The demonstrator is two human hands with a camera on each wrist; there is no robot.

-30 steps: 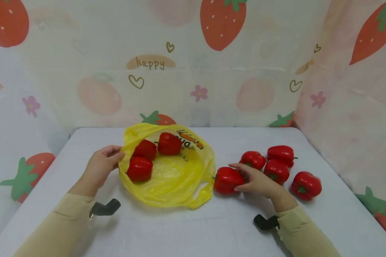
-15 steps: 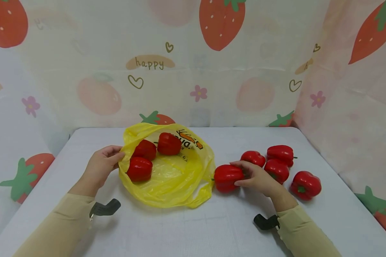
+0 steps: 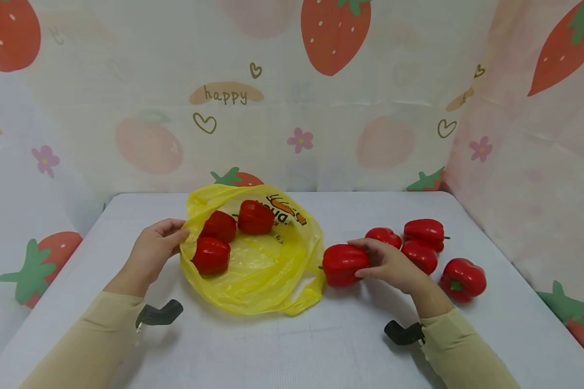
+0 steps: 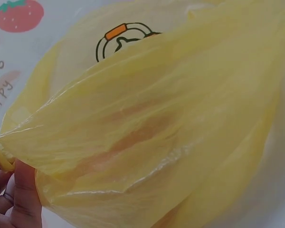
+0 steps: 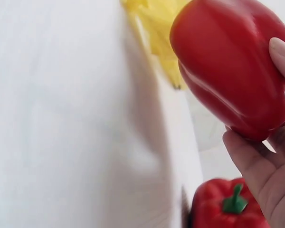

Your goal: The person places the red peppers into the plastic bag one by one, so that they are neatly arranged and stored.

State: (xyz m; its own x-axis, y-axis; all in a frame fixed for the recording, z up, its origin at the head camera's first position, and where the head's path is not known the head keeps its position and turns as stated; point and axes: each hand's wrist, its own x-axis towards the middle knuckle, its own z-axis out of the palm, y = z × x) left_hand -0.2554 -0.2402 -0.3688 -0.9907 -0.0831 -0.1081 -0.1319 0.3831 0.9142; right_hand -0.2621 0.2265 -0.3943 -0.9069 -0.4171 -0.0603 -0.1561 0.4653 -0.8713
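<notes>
A yellow plastic bag (image 3: 253,292) lies on its side with its mouth spread toward me. Inside it sit three red bell peppers, among them one at the front left (image 3: 211,256). My left hand (image 3: 157,244) pinches the bag's left rim between thumb and fingers; in the left wrist view the thin yellow film (image 4: 147,142) fills most of the picture. Just right of the bag, my right hand (image 3: 389,267) grips a red bell pepper (image 3: 343,265) by its right end, stem toward the bag. The right wrist view shows thumb and fingers around this pepper (image 5: 232,61).
Several more red bell peppers stand at the right of the white table (image 3: 292,351), including one apart at the far right (image 3: 463,280). Behind the table hangs a strawberry-printed cloth (image 3: 282,65). Black wrist mounts (image 3: 160,313) stick out from both sleeves.
My right hand has closed on the bell pepper and raised it slightly. The left hand and the bag have stayed almost still.
</notes>
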